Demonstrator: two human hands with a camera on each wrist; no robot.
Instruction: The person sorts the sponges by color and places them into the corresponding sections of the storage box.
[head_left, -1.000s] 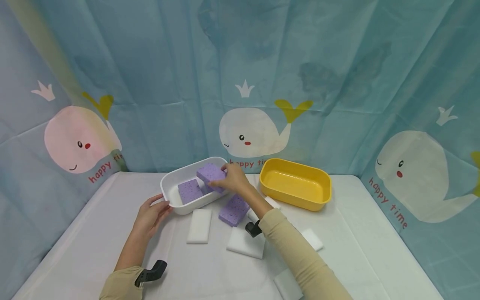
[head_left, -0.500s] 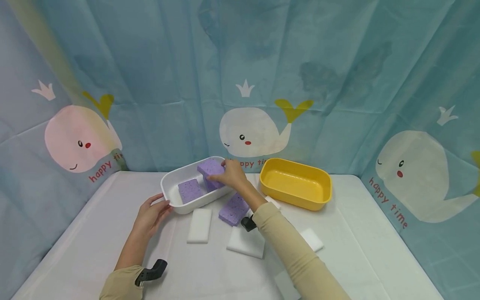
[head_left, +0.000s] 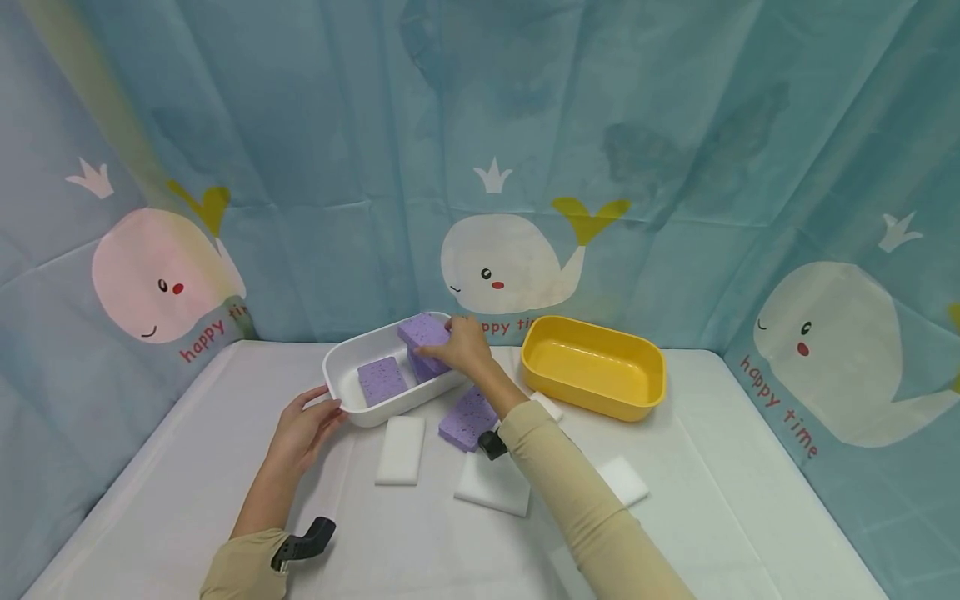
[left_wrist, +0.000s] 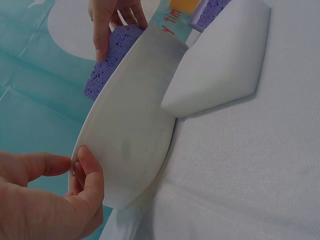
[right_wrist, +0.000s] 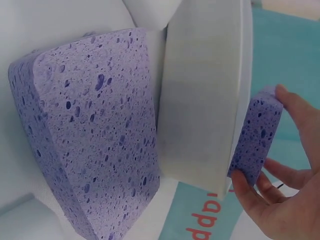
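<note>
In the head view my left hand (head_left: 300,429) pinches the near-left end of a white oblong tub (head_left: 405,406) by its rim, between thumb and fingers. My right hand (head_left: 467,346) grips a purple sponge (head_left: 422,336) at the tub's right end, held tilted at rim height. Beneath it another purple surface shows inside the tub, partly covered. One purple sponge (head_left: 381,381) lies flat in the tub's left half. In the right wrist view, thumb and fingertips clasp the held sponge (right_wrist: 257,132) by its ends. A further purple sponge (right_wrist: 95,130) lies outside the tub, on the table.
A yellow tub (head_left: 592,404) stands at the back right. Several white foam blocks lie on the white table, among them one (head_left: 400,450) before the white tub and one (head_left: 491,487) under the right forearm. A teal curtain (head_left: 337,250) hangs behind and along both sides.
The right hand and its sponge have shifted slightly up and back over the tub's right end, and the sponge's tilt has changed. My left hand keeps its hold on the rim.
</note>
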